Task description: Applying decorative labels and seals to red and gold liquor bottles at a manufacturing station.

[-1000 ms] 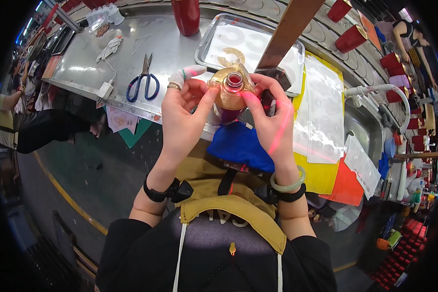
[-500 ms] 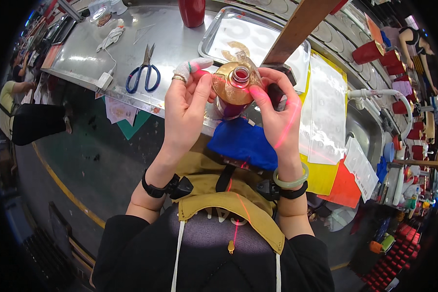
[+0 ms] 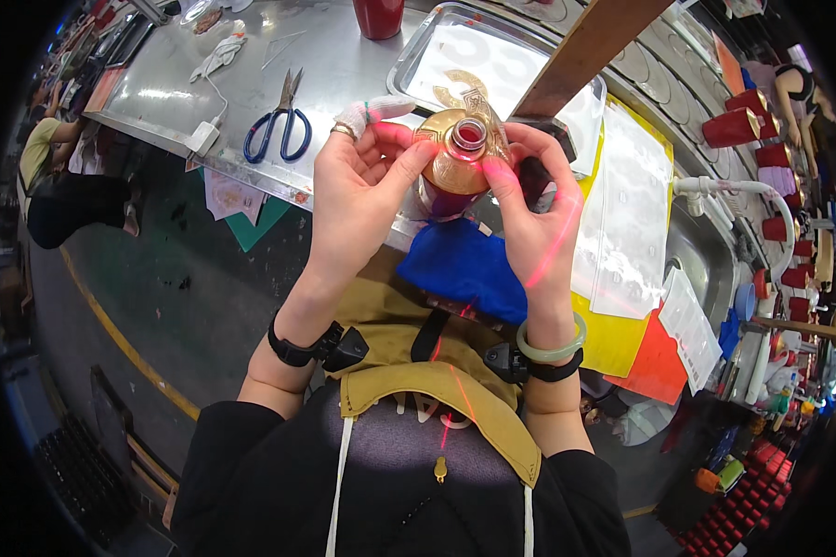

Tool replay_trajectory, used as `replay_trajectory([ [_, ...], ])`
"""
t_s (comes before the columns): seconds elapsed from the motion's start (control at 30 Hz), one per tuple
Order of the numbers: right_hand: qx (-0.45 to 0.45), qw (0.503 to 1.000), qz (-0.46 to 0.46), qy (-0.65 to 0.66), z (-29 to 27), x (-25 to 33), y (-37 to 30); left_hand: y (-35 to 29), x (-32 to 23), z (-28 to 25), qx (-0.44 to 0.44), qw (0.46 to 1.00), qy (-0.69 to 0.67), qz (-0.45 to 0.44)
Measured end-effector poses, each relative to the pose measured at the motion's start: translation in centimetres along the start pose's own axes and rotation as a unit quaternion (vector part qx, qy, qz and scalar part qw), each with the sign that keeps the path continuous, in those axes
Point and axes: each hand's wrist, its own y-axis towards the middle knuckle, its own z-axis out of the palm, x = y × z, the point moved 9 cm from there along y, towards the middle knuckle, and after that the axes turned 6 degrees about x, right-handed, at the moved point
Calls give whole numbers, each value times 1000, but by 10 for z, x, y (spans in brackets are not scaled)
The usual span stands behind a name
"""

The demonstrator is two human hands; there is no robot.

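Note:
A dark red bottle (image 3: 444, 201) with a gold shoulder and an open round neck (image 3: 468, 136) stands upright at the bench edge. A patterned gold sheet (image 3: 479, 109) rises behind its neck, seemingly attached to the shoulder. My left hand (image 3: 351, 190) presses its thumb on the shoulder's left side, fingers curled around it; a whitish cover wraps one raised finger. From the right, my right hand (image 3: 541, 209) presses its thumb on the shoulder below the neck, fingers behind. A red laser line crosses this hand. Below the bottle lies a blue cloth (image 3: 464, 269).
Blue-handled scissors (image 3: 279, 130) lie left on the metal bench. Behind the bottle, a clear tray (image 3: 407, 70) holds white sheets with a curved gold piece. A wooden post (image 3: 590, 56) slants down nearby. Right are plastic-covered sheets (image 3: 622, 213) and a sink (image 3: 706, 246).
My left thumb has come to rest on the gold shoulder, closer to the neck. My right hand keeps its grip. The whole view has shifted slightly.

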Motion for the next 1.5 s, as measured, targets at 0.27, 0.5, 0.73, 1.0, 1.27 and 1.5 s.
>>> replay_trajectory([
  [0.27, -2, 1000, 0, -18, 0, 0, 1, 1, 3, -1, 0, 1000, -13, -16],
  [0.5, -2, 1000, -16, -16, 0, 2, 2, 1, 3, -2, 6, 1000, 0, -19],
  [0.73, -2, 1000, -17, -9, 0, 3, 1, 1, 2, -2, 8, 1000, 1, -23],
  [1.0, 0, 1000, 2, -7, -1, -1, 0, 2, -1, -2, 20, 1000, 2, -15],
  [1.27, -2, 1000, -6, -13, -1, -1, 0, 4, 0, -2, 17, 1000, -4, -19],
  [1.5, 1, 1000, -7, -14, 0, 1, 1, 4, 0, -2, 17, 1000, 8, -15],
])
